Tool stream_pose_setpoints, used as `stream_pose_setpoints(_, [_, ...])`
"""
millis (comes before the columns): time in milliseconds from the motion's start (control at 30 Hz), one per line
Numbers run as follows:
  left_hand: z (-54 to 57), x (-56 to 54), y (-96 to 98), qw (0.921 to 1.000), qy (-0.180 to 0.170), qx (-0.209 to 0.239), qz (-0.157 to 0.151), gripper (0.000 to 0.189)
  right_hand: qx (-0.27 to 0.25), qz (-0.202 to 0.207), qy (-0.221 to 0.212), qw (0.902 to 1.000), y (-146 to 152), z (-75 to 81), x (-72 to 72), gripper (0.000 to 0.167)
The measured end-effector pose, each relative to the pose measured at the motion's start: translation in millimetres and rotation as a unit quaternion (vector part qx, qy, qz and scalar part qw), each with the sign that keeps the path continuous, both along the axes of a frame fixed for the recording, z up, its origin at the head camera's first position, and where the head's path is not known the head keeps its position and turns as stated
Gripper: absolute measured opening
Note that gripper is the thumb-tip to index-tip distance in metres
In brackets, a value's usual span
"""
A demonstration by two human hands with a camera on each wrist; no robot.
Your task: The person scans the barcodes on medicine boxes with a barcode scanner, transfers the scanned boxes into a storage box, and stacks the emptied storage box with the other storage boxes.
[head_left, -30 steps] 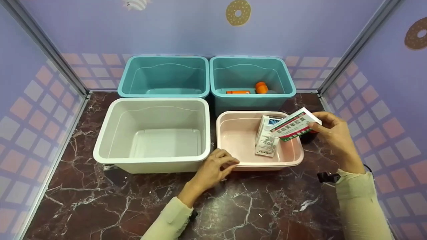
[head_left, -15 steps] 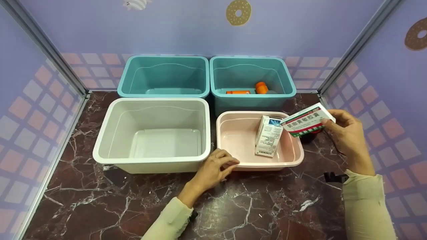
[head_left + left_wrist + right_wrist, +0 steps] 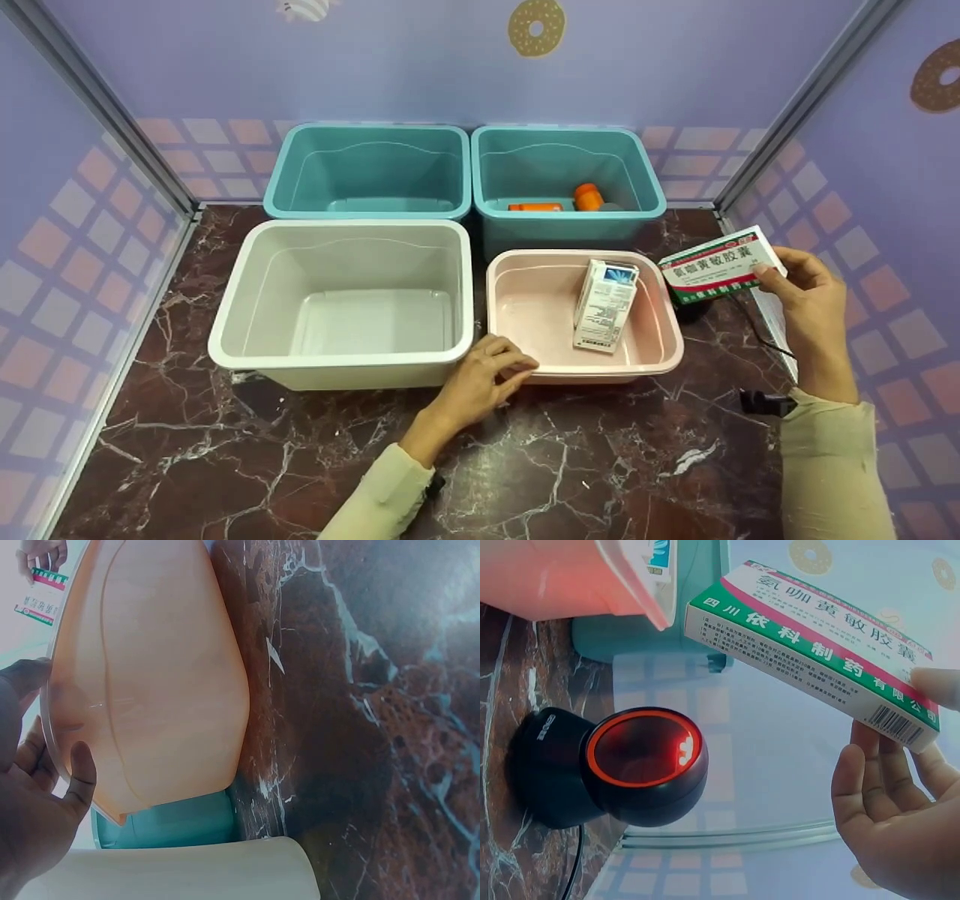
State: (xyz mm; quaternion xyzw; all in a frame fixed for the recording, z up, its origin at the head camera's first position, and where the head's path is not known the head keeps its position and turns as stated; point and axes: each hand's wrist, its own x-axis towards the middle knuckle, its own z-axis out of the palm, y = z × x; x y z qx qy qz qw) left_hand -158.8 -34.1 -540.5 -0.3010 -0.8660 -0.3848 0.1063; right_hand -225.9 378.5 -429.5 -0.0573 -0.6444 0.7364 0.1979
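My right hand [image 3: 814, 319] holds a white, green and red medicine box [image 3: 716, 266] between thumb and fingers, raised to the right of the pink bin [image 3: 540, 370]. In the right wrist view, the box's barcode end lies close to the fingers, and a black barcode scanner [image 3: 645, 757] with a lit red ring stands nearby. My left hand [image 3: 480, 375] grips the front left corner of the pink bin's rim; the left wrist view shows the thumb [image 3: 82, 774] against the outer wall. Inside that bin, white medicine cartons [image 3: 606, 307] lean toward the right.
A white bin [image 3: 337, 361] stands left of the pink one. Behind are two blue bins, the left one [image 3: 367, 133] and the right one [image 3: 570, 215], which holds orange bottles [image 3: 589, 197]. Purple walls [image 3: 420, 67] enclose the marble-patterned tabletop [image 3: 247, 465].
My right hand has carried the medicine box rightward, from over the pink bin to above the scanner, with its printed front turned more into view. The left hand stays put.
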Motion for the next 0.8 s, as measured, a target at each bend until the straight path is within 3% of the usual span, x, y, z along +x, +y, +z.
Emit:
stream_pose_setpoints(367, [-0.8, 0.0, 0.3, 0.9999, 0.016, -0.001, 0.001, 0.015, 0.014, -0.063, -0.057, 0.9963, 7.7, -6.0, 1.7, 0.020])
stream_pose_setpoints(800, [-0.8, -0.5, 0.2, 1.0000, 0.008, 0.004, -0.005, 0.015, 0.057, -0.109, -0.129, 0.9841, 8.5, -30.2, 2.3, 0.020])
